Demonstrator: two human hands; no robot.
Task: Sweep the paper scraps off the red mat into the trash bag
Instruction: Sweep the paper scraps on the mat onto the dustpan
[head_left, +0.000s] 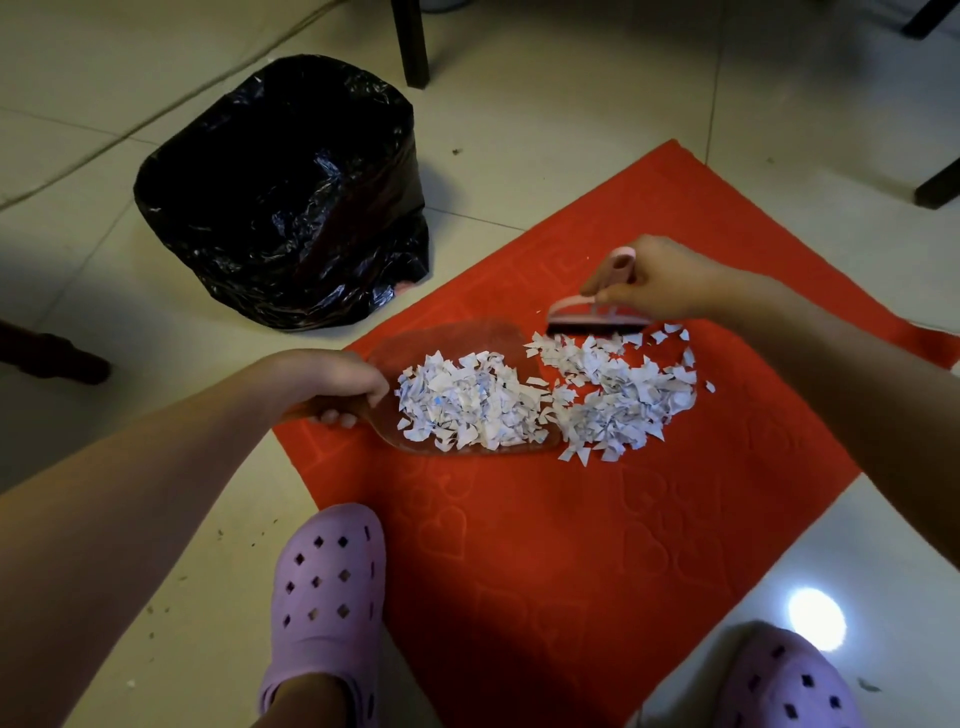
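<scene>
Purple clogs stand closest: the left clog (327, 597) at the near-left edge of the red mat (571, 545), the right clog (789, 680) on the tile floor (104, 291) off its near-right edge. The mat lies cornerwise. It has a wide bare stretch between the clogs and the paper scraps (618, 395), and more bare mat beyond the brush (597, 318) up to the far corner.

About half the scraps are heaped in a see-through dustpan (467, 335) that lies near the mat's left edge. The rest sit on the mat touching its open lip, with a few strays at the right.

The left hand (332, 382) curls round the dustpan's handle at the mat's left edge, fingers wrapped under it. The right hand (660, 278) reaches in from the right and grips the pink handle of the brush. Its dark bristles are down on the mat just behind the loose scraps.

The black trash bag (280, 208) stands open-mouthed on the tile near the mat's far-left edge, beyond the dustpan, with only a narrow strip of floor between. A dark furniture leg (413, 41) stands behind the bag and another (935, 187) off the mat's right side. A bright glare spot (815, 618) shows on the tile by the right clog.
</scene>
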